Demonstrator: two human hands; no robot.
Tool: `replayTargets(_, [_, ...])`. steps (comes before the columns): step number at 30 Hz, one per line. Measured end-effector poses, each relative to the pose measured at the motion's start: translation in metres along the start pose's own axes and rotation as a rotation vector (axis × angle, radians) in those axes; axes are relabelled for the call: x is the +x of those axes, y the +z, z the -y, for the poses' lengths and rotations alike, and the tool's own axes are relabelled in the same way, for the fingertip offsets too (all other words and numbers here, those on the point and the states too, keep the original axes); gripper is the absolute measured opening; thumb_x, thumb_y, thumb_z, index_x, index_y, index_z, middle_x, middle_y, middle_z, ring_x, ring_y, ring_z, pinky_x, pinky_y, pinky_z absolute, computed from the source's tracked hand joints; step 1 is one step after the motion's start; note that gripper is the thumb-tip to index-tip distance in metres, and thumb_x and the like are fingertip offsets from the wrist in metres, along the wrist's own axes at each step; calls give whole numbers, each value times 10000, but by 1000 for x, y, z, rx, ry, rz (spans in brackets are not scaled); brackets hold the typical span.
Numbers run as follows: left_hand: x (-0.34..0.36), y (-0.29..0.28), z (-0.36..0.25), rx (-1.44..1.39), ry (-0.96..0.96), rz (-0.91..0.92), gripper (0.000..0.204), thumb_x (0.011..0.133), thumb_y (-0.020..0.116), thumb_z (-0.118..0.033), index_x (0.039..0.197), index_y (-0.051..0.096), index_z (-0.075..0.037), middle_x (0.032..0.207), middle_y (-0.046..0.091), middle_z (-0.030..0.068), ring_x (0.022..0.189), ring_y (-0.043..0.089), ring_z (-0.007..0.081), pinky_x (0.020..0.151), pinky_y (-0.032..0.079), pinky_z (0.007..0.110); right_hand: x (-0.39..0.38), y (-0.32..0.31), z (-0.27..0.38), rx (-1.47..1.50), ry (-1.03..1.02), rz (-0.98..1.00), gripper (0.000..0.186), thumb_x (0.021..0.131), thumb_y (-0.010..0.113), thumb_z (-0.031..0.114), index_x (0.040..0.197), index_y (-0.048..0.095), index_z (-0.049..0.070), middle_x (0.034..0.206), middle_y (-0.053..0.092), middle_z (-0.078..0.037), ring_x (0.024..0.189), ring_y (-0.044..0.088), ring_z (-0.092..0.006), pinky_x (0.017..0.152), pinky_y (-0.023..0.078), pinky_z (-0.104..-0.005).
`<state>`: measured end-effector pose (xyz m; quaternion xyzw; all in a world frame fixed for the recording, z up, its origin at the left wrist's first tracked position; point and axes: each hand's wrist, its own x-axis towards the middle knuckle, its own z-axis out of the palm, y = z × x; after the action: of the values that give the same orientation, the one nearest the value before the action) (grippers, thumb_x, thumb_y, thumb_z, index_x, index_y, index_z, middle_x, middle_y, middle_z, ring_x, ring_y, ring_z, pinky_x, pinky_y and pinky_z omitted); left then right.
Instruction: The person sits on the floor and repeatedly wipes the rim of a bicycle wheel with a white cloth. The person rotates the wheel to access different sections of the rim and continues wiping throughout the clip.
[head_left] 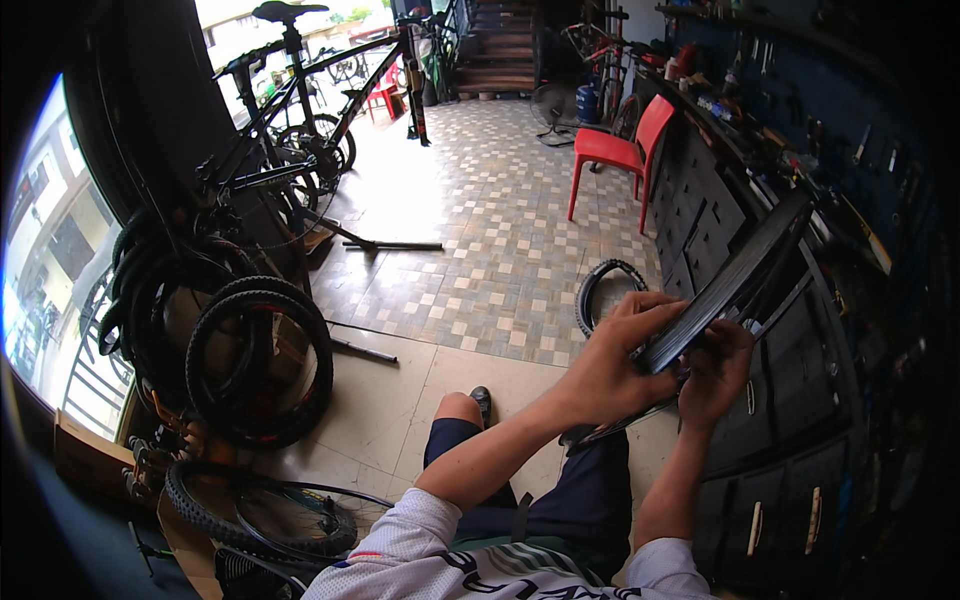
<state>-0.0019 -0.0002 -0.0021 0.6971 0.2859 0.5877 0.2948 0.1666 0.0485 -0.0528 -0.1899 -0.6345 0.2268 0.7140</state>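
A black bicycle rim [718, 298], seen nearly edge-on with no tyre on the part that shows, is held up in front of me on the right. My left hand [622, 352] grips it from the left, thumb below and fingers over the edge. On its other side my right hand [716, 372] has curled fingers pressed against the rim's near end. What lies between those fingertips is too small to make out. The rim's lower part passes behind my hands above my thigh.
Black drawers [790, 410] and a tool-covered workbench run along the right. A tyre [582, 300] lies on the floor beyond my hands, near a red chair [625, 150]. Tyres [205, 370], a wheel [190, 490] and a bicycle on a stand [375, 245] occupy the left.
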Motion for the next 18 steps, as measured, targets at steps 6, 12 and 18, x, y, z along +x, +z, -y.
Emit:
replayTargets(6, [2,1,0,107,83,17,718,650,682,-28,1355,566,45,1380,555,228,1350,494,378,1140,366,450,9,6,9,84,285,-168,73,1014,630,91,1058,600,41,805,616,-3,586,539,-37,484,398,-186])
replayTargets(12, [1,-1,7,89,160,45,759,656,646,-34,1395,511,75,1391,538,248,1335,495,406,1131,371,468,0,-5,0,-9,94,75,273,912,765,65,1133,617,2,998,637,-26,903,602,-79,810,471,-227])
replayTargets(18, [-1,-1,7,99,196,52,806,632,701,-94,1396,509,77,1361,541,236,1300,473,404,1120,360,496,-3,-9,0,132,90,37,493,882,810,89,1272,527,-11,1071,644,-54,960,625,-103,857,484,-241])
